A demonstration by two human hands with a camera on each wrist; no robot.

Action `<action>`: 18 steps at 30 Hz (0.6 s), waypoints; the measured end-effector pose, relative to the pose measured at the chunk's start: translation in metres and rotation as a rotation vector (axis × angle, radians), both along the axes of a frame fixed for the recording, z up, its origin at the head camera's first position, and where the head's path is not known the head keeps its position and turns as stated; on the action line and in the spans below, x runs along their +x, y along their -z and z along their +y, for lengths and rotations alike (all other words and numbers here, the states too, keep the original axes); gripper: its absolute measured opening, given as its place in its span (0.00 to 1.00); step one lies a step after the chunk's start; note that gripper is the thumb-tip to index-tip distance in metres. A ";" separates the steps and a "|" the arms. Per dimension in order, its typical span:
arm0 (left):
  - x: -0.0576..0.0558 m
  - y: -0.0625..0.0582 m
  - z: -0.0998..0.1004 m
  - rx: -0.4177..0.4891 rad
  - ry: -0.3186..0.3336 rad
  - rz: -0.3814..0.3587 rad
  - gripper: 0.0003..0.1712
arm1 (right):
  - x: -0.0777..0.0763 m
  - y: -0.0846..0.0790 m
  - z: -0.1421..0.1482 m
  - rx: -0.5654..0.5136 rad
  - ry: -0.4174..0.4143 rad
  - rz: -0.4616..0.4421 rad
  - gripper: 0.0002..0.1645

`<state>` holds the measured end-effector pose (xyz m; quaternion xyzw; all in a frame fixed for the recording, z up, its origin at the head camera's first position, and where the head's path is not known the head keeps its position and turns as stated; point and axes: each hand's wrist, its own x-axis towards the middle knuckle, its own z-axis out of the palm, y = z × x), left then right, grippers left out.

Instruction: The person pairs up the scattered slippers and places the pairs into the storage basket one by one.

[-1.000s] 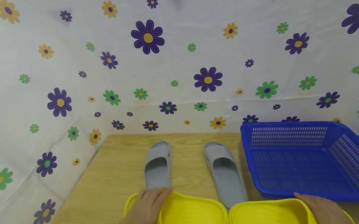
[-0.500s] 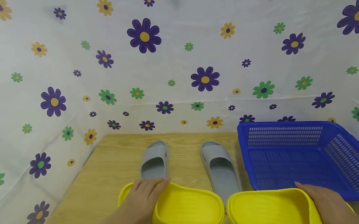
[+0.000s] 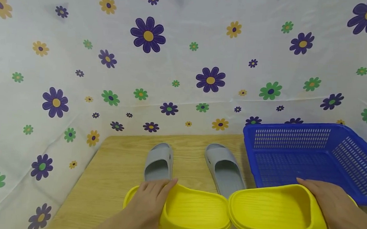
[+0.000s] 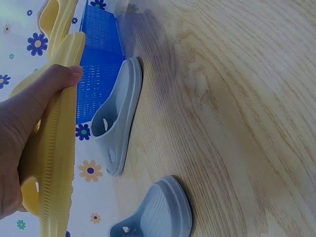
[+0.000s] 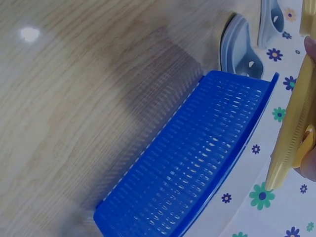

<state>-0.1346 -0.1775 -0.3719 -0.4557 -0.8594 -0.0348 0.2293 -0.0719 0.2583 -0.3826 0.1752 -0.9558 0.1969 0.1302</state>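
In the head view my left hand grips a yellow slipper across its upper, with the toe end to the left. My right hand holds a second yellow slipper the same way, its toe end to the right. Their heel ends meet in the middle, the right one slightly overlapping the left. Both are held up off the table; the left wrist view shows the thumb along the side of the slipper. Behind them a grey slipper and its mate lie apart on the wooden table, partly covered.
A blue mesh basket stands at the right, behind my right hand. Light wood table spreads under everything. A white flower-print sheet closes off the back and left sides.
Both yellow slippers have risen a little, hiding more of the grey pair. The right one has shifted slightly left, and its heel end now overlaps the left one's. Both hands keep their grips.
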 end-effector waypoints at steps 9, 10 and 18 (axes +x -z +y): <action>-0.002 -0.004 0.006 -0.013 0.009 -0.038 0.70 | -0.004 -0.009 -0.004 0.032 -0.012 0.000 0.71; -0.002 -0.005 0.006 -0.015 0.008 -0.040 0.70 | -0.005 -0.010 -0.004 0.037 -0.020 0.008 0.72; -0.003 -0.006 0.013 -0.029 0.005 -0.025 0.73 | -0.012 -0.008 -0.001 0.062 -0.149 0.127 0.73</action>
